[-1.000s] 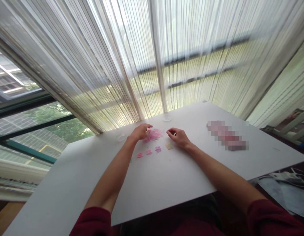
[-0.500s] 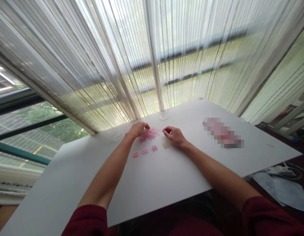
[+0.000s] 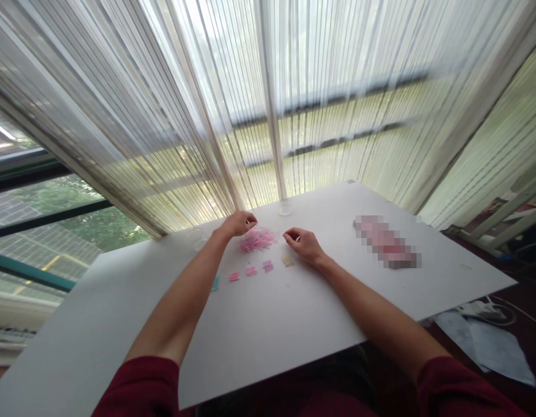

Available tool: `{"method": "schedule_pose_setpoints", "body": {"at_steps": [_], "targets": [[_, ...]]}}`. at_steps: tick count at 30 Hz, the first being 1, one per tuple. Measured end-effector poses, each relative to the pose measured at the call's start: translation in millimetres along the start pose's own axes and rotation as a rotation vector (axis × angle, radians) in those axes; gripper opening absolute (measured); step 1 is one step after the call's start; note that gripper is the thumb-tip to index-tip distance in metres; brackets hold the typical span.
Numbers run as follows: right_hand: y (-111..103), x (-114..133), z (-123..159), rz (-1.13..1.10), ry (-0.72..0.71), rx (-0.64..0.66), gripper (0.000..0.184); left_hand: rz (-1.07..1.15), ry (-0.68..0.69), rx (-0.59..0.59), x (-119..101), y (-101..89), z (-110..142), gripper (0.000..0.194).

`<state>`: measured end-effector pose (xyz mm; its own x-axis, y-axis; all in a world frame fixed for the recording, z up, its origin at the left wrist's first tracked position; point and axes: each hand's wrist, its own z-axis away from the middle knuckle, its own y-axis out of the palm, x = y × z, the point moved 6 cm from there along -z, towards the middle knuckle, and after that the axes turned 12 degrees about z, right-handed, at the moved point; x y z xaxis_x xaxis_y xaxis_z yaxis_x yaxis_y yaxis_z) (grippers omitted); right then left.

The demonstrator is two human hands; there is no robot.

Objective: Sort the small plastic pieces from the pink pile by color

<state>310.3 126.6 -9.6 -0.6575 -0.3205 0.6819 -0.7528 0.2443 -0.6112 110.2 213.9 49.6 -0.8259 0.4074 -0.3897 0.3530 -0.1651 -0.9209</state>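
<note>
A loose heap of small pink pieces (image 3: 257, 240), thin and strip-like, lies on the white table (image 3: 259, 341). My left hand (image 3: 241, 222) is just above the heap's far left edge, thumb and fingers pinched together; whatever is between them is too small to tell. To the heap's right, my right hand (image 3: 304, 243) is also pinched, and I cannot make out anything in it. Under it is a small beige pile (image 3: 287, 260). In a row leftward sit a purple pile (image 3: 267, 266), a pink pile (image 3: 250, 270), a reddish pile (image 3: 234, 277) and a teal pile (image 3: 215, 282), partly behind my left forearm.
A clear round dish (image 3: 286, 209) stands near the back edge, with other clear round items (image 3: 197, 236) behind my left arm. A blurred-out pink object (image 3: 387, 242) lies at the right. Sheer curtains (image 3: 320, 133) hang along the far side.
My left hand has moved slightly left, off the heap, uncovering more of it. The teal pile now shows beside my forearm. The whole view has shifted a little.
</note>
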Motion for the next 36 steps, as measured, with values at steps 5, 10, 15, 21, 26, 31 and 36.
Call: {"method": "schedule_pose_setpoints", "body": {"at_steps": [5,10,15,21,26,31,36], "targets": [[0,1,0,-0.002,-0.009,-0.001,0.020,0.012,-0.014,0.011,5,9.7,-10,0.024],[0,2,0,-0.005,0.001,0.010,0.019,0.026,-0.040,0.026,7,22.9,-15,0.025],[-1,4,1,0.000,0.002,0.011,0.017,0.044,-0.044,0.031,4,29.7,-16,0.036],[-1,6,0,0.006,0.002,0.018,0.016,0.021,-0.030,0.119,-4,33.1,-11,0.032],[-1,7,0,0.007,0.005,0.019,0.015,0.001,-0.024,0.146,-6,30.5,-11,0.033],[-1,6,0,0.009,-0.001,0.019,0.016,-0.003,0.003,0.121,-11,34.4,-15,0.039],[-1,6,0,0.010,0.002,0.027,0.015,-0.006,0.054,0.193,-23,41.8,-9,0.032]]}}
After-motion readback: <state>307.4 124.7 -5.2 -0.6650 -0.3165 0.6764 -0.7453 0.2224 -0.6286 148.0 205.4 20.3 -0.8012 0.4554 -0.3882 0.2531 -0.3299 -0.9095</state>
